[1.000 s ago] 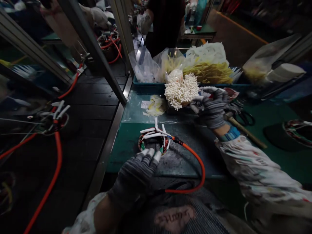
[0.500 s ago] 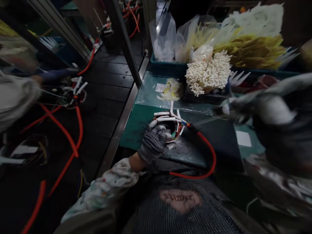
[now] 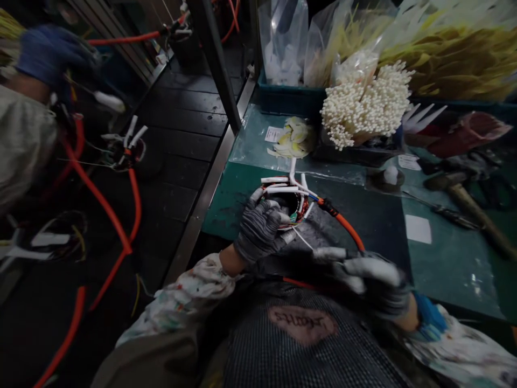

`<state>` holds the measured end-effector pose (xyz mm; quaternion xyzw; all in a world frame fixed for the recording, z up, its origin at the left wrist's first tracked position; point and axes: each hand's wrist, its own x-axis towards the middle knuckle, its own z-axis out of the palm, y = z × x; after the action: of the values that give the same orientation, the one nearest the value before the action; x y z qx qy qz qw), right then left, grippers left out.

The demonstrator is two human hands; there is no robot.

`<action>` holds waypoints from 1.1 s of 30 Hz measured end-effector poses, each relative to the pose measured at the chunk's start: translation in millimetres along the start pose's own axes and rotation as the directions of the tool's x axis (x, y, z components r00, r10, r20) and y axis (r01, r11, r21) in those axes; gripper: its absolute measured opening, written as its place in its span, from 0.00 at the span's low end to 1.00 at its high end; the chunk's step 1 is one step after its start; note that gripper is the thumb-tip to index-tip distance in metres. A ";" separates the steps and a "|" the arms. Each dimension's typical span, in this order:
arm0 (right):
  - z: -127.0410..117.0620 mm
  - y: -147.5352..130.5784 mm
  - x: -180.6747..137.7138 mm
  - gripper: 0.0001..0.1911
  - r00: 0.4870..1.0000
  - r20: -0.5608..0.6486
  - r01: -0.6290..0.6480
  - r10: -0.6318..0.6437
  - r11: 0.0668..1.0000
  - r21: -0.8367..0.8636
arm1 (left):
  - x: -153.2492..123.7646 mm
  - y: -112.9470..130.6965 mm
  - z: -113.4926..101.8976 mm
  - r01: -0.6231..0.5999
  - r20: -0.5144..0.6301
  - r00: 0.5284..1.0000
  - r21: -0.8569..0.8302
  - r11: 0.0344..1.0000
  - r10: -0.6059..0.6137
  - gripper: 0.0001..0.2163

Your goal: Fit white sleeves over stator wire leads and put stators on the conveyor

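A small wound coil [image 3: 291,203] with white sleeved leads and an orange cable [image 3: 346,229] lies on the green mat. My left hand [image 3: 258,229], in a grey glove, is closed on the coil's near rim. My right hand [image 3: 369,280], also gloved, is low near the table's front edge, its fingers pinched on a thin white tie [image 3: 302,240] that runs toward the coil.
A bunch of white ties [image 3: 365,105] and bags of yellow strips [image 3: 448,51] fill a blue tray [image 3: 291,92] at the back. A hammer [image 3: 468,202] lies on the right. Another person's blue-gloved hand [image 3: 50,51] works at the left by orange cables on a dark conveyor [image 3: 181,134].
My right hand came down from the bunch of ties to the front edge, now pinching one tie. My left hand stays on the coil. The view shifted left and down.
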<state>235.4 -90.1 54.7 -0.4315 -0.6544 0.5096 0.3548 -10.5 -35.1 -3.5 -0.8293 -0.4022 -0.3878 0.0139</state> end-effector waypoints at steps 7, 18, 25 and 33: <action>4.5 12.0 75.7 0.14 0.995 0.002 0.088 -0.099 0.875 -0.476 | 0.1 -4.4 -2.3 0.042 0.125 0.992 -0.078 0.996 -0.032 0.07; 0.4 -14.3 102.4 0.15 0.986 0.155 0.082 -0.067 0.992 -0.093 | 0.7 -9.7 -1.0 0.010 0.081 0.997 -0.108 0.994 -0.001 0.10; -9.0 -11.2 95.4 0.06 1.000 0.024 -0.011 0.015 0.990 -0.144 | 3.6 -10.4 -3.3 0.024 0.101 0.995 -0.164 0.986 -0.008 0.08; -3.2 -6.6 93.7 0.04 0.999 -0.005 0.033 -0.035 0.982 -0.188 | 5.3 -10.1 -2.9 0.003 0.069 0.998 -0.165 0.986 0.009 0.08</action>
<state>201.8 -2.9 64.1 -0.4537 -0.7054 0.4378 0.3239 -17.1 -25.7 -0.9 -0.8412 -0.3676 -0.3906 -0.0682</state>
